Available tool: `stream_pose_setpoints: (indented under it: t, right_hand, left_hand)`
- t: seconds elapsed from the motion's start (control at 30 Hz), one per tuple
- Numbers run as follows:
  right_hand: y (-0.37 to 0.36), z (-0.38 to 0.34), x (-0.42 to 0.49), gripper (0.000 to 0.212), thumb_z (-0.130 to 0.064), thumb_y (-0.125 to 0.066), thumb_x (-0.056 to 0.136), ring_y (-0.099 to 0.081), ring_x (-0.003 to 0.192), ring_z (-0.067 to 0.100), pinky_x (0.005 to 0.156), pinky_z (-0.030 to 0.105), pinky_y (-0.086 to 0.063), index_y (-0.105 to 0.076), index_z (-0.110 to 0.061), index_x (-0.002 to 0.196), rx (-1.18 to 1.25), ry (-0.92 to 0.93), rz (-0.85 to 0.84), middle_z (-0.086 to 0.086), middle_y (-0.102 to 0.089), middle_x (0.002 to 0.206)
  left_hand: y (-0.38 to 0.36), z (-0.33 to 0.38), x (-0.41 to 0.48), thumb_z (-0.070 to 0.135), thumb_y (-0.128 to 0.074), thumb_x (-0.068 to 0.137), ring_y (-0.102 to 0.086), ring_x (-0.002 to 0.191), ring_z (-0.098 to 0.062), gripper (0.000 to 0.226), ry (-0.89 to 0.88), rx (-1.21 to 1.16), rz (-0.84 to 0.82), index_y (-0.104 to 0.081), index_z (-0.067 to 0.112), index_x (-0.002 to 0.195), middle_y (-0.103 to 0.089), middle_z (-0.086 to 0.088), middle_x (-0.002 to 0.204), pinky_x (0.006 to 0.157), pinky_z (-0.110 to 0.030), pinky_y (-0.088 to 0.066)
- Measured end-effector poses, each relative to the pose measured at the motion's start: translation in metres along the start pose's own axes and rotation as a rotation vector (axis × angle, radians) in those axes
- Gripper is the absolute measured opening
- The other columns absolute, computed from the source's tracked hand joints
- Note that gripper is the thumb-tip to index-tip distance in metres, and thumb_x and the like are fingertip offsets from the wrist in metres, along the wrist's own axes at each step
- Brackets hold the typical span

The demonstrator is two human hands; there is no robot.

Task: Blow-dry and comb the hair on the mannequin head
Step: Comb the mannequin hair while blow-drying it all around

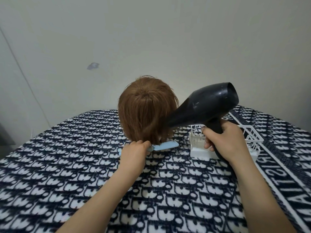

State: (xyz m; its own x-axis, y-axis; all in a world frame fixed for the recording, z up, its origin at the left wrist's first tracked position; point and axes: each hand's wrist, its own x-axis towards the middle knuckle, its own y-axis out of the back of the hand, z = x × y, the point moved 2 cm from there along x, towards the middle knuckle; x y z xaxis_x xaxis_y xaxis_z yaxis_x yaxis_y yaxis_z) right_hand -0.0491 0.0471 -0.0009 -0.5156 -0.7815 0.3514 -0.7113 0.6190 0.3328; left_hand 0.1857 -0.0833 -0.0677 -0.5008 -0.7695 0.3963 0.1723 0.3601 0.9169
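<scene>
Two hands engaged, left hand (134, 151) gripping blue comb (164, 146) at hair ends of mannequin head (145, 108), right hand (223, 142) clenched on black hair dryer (203, 106) beside it, white basket (252, 140) behind right hand, patterned surface (84, 157) open leftward.

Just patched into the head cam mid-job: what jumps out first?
Centre frame, the mannequin head with brown hair faces away on a navy-and-white patterned cloth. The right hand aims a black hair dryer at its right side, while the left hand holds a light blue comb at the hair ends.

A white wire basket (252, 137) stands at three o'clock on the navy-and-white patterned blanket (67, 165); a plain wall (151, 39) rises behind.
</scene>
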Motion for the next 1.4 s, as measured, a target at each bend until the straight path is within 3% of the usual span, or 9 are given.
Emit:
stream_pose_setpoints:
  t: [0.13,0.27,0.4,0.53,0.7,1.0,1.13,1.4]
  right_hand:
    - [0.000,0.001,0.000,0.006,-0.017,-0.070,0.088,-0.070,0.049,0.015,0.046,0.021,-0.052,-0.069,-0.012,0.084,0.020,-0.027,-0.020,0.004,-0.071,0.056]
    - [0.004,0.002,0.000,0.010,-0.023,-0.069,0.084,-0.069,0.049,0.009,0.055,0.034,-0.058,-0.066,-0.021,0.075,-0.090,-0.003,0.115,-0.005,-0.071,0.055]
    - [0.007,0.002,0.001,0.014,-0.025,-0.068,0.086,-0.066,0.045,0.005,0.056,0.034,-0.056,-0.065,-0.019,0.074,-0.033,0.005,0.199,-0.004,-0.071,0.056]
    - [0.010,0.002,0.002,0.015,-0.021,-0.070,0.089,-0.065,0.043,0.009,0.046,0.023,-0.050,-0.066,-0.014,0.077,0.105,0.002,0.234,0.000,-0.071,0.057]
    - [0.012,0.001,0.001,0.018,-0.018,-0.070,0.092,-0.065,0.045,0.011,0.043,0.018,-0.050,-0.065,-0.010,0.077,0.241,-0.006,0.249,-0.003,-0.066,0.051]
    - [0.014,-0.002,-0.001,0.016,-0.017,-0.069,0.093,-0.064,0.044,0.009,0.043,0.018,-0.049,-0.065,-0.011,0.079,0.264,0.013,0.240,-0.002,-0.066,0.051]
    - [0.012,-0.003,-0.001,0.017,-0.017,-0.070,0.092,-0.064,0.043,0.013,0.043,0.019,-0.049,-0.064,-0.013,0.077,0.234,0.031,0.205,0.000,-0.067,0.052]
    - [0.014,-0.005,-0.002,0.018,-0.019,-0.071,0.091,-0.063,0.043,0.014,0.044,0.020,-0.050,-0.064,-0.016,0.075,0.240,0.058,0.220,0.002,-0.068,0.054]
  left_hand:
    - [-0.009,-0.001,-0.005,0.017,-0.054,0.091,-0.060,0.087,-0.019,0.029,0.002,-0.011,-0.051,-0.058,0.032,0.116,-0.061,0.007,0.094,0.064,-0.031,-0.042]
    - [-0.018,0.001,-0.012,0.020,-0.054,0.091,-0.062,0.090,-0.020,0.028,-0.015,0.011,-0.125,-0.059,0.033,0.115,-0.064,0.006,0.099,0.066,-0.030,-0.040]
    - [-0.019,0.004,-0.016,0.020,-0.051,0.094,-0.062,0.087,-0.021,0.024,-0.020,-0.023,-0.144,-0.054,0.030,0.116,-0.062,0.007,0.100,0.061,-0.031,-0.041]
    - [0.004,0.012,-0.017,0.033,-0.040,0.099,-0.058,0.070,-0.018,0.016,-0.006,-0.102,-0.031,-0.051,0.029,0.110,-0.057,0.007,0.088,0.050,-0.032,-0.044]
    - [0.048,0.018,-0.019,0.044,-0.027,0.098,-0.053,0.060,-0.015,0.027,0.014,-0.173,0.166,-0.050,0.029,0.099,-0.054,0.009,0.078,0.045,-0.030,-0.039]
    - [0.109,0.002,0.007,0.042,-0.030,0.101,-0.059,0.069,-0.027,0.027,0.219,-0.196,0.473,-0.052,0.026,0.105,-0.060,0.005,0.084,0.053,-0.034,-0.040]
    - [0.117,-0.002,0.036,0.038,-0.035,0.100,-0.057,0.070,-0.027,0.022,0.212,-0.133,0.475,-0.052,0.024,0.103,-0.059,0.003,0.085,0.052,-0.033,-0.035]
    - [0.102,0.007,0.050,0.033,-0.039,0.100,-0.040,0.053,-0.021,0.018,0.155,-0.029,0.413,-0.050,0.019,0.099,-0.046,0.005,0.073,0.044,-0.027,-0.015]
